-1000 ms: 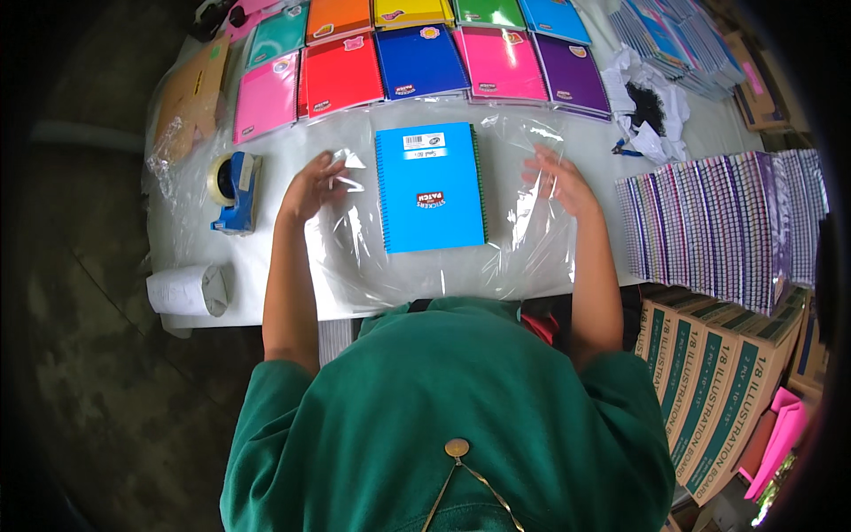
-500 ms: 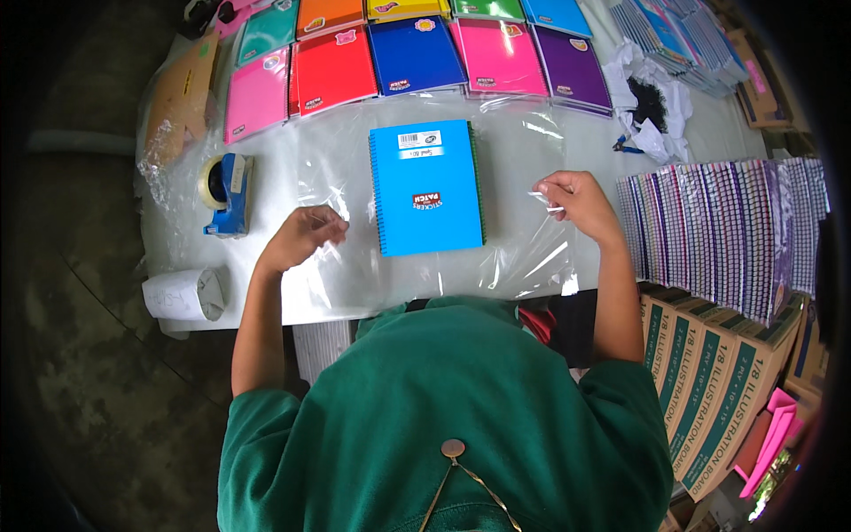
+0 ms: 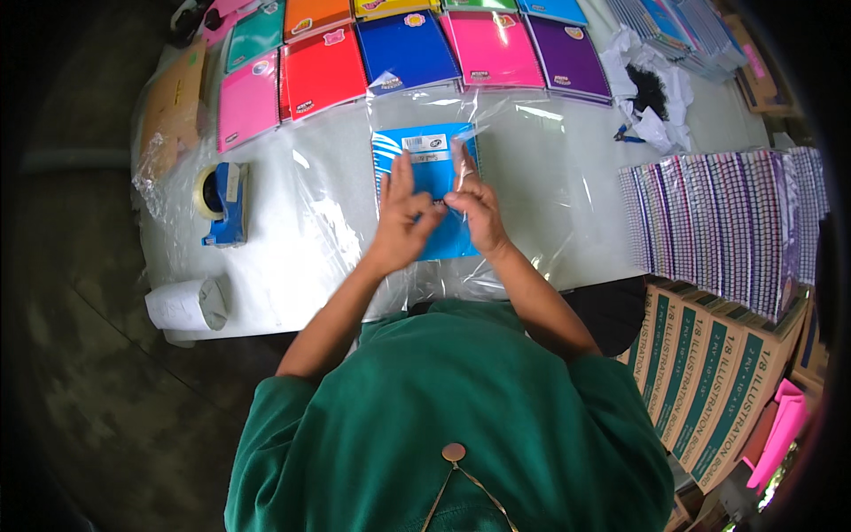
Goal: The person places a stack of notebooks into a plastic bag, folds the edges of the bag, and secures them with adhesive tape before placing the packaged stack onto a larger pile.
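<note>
A blue spiral notebook (image 3: 429,239) lies back up on the table in front of me, with labels near its far edge. Clear plastic film (image 3: 523,177) spreads under and around it, and part is now drawn over its cover. Above the notebook my left hand (image 3: 408,217) pinches with thumb and forefinger, its other fingers stretched away from me. Close against it, my right hand (image 3: 479,202) has its thumb and fingers bent over the film, which shines around the fingertips. The film's edge is hard to make out between the two hands.
A blue tape dispenser (image 3: 232,204) and a white wrapped roll (image 3: 188,304) are on the left. Colourful notebooks (image 3: 408,55) line the far side. Stacked spiral notebooks (image 3: 709,235) and cardboard boxes (image 3: 709,381) stand at the right, near crumpled white paper (image 3: 667,133).
Both hands have moved inward from either side of the notebook and now meet above it. The plastic film has been brought over the cover.
</note>
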`<state>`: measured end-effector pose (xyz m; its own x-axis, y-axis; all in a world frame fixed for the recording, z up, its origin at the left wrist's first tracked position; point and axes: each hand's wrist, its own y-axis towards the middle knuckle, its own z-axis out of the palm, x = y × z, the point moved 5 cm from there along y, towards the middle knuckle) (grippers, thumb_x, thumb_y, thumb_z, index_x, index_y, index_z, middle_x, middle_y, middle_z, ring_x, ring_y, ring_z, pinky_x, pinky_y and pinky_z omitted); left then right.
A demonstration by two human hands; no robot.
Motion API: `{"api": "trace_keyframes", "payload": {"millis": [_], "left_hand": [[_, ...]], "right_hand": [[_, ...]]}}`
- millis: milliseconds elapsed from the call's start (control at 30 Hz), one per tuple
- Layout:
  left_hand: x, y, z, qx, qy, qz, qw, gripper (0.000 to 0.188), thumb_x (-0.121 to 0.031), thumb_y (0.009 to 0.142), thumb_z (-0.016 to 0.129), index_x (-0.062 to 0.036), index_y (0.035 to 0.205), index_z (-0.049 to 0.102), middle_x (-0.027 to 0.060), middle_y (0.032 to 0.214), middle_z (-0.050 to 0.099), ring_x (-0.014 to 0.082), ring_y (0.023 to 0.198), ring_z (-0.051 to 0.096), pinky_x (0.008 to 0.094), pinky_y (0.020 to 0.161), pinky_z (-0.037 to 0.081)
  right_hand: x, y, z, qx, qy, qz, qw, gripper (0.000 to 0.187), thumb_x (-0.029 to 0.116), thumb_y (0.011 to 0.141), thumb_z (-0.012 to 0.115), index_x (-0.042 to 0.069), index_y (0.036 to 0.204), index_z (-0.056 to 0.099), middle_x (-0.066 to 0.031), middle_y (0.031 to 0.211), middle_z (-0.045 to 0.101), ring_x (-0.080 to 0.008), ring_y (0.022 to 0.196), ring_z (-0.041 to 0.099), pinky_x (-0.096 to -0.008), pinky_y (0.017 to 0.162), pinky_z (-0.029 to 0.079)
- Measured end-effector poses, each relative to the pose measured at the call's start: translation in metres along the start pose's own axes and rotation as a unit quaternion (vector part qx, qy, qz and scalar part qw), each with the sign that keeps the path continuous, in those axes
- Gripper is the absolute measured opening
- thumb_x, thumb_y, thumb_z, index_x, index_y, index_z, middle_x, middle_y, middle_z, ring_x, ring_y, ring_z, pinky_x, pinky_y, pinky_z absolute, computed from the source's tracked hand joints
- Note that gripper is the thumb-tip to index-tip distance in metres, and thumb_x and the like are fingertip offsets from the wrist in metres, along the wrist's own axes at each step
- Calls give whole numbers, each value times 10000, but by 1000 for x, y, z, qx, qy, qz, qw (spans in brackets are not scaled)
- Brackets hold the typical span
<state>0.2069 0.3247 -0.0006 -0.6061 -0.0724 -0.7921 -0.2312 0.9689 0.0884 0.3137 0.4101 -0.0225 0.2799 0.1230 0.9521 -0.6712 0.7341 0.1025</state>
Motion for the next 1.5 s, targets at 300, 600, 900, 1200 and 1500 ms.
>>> {"api": "trace_keyframes", "payload": {"millis": [300, 600, 900, 1200, 1500], "left_hand": [[8, 11, 12, 123, -375, -125, 910, 894, -161, 677, 459, -86, 1451, 17, 193, 1499, 80, 329, 1383, 127, 429, 1120, 107], [21, 145, -35, -109, 194, -104, 969, 589, -200, 789, 663, -83, 1305, 405, 74, 834, 671, 238, 694, 647, 375, 633, 493], [36, 24, -19, -85, 371, -24, 924, 562, -184, 859, 501, -56, 1376, 321, 198, 1459, 209, 400, 1343, 185, 584, 1042, 139], [31, 15, 6, 33, 354, -46, 934, 647, -304, 885, 426, -61, 1433, 184, 92, 1514, 102, 337, 1393, 17, 614, 1047, -18], [-14, -59, 11, 280, 324, 36, 903, 1012, -583, 702, 638, -75, 1435, 160, 177, 1497, 77, 374, 1382, 28, 599, 1062, 55]], "right_hand": [[-4, 1, 22, 67, -434, -45, 897, 282, 292, 858, 532, 35, 832, 646, -242, 1460, 170, -408, 1368, 91, -491, 1100, 40], [-1, 4, 36, 59, -572, -49, 817, 215, 264, 811, 570, 78, 798, 676, -254, 1432, 244, -354, 1361, 184, -450, 1111, 99], [-6, 6, 33, 48, -546, -38, 836, 280, 294, 847, 534, 62, 747, 656, -237, 1439, 237, -350, 1364, 179, -454, 1106, 98], [-16, 19, 39, 184, -467, -29, 864, 300, 265, 864, 482, 19, 796, 641, -298, 1424, 201, -421, 1361, 101, -514, 1090, 22], [-14, 38, 23, 328, -358, 142, 862, 334, 268, 854, 499, 64, 606, 589, -186, 1497, 62, -310, 1387, -126, -503, 1067, -124]]}}
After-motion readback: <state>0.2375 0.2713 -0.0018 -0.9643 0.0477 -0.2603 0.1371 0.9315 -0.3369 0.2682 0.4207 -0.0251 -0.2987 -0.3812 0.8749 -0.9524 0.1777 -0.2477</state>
